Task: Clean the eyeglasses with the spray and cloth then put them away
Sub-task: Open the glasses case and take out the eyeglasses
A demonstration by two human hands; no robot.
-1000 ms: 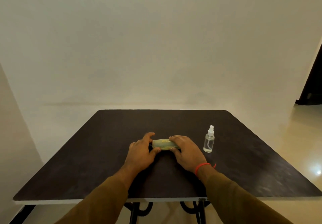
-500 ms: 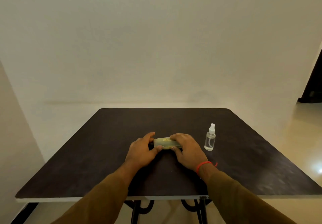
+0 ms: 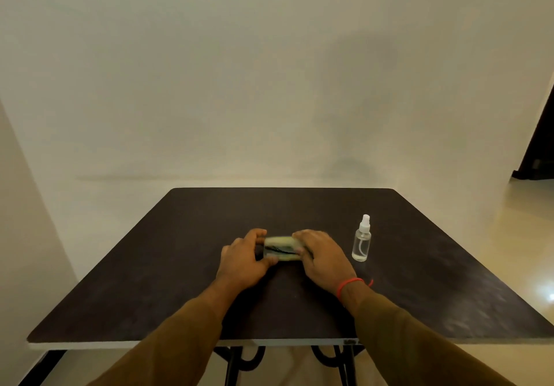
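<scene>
A pale green eyeglasses case (image 3: 281,249) lies on the dark table (image 3: 180,265) near its middle. Its lid is partly raised, and a dark shape, likely the eyeglasses (image 3: 280,249), shows in the gap; the case looks blurred. My left hand (image 3: 244,258) grips the case's left end, thumb at the front and fingers over the top. My right hand (image 3: 322,258) holds the right end, with a red thread around the wrist. A small clear spray bottle (image 3: 361,240) with a white nozzle stands upright just right of my right hand. No cloth is visible.
The table stands close to a plain white wall, with its front edge (image 3: 180,345) near me and black metal legs below. Pale floor lies to the right, and a dark doorway (image 3: 539,145) sits at the far right.
The case was shut between my hands; now its lid is lifted a little and a dark shape shows inside. Both hands stay at its ends.
</scene>
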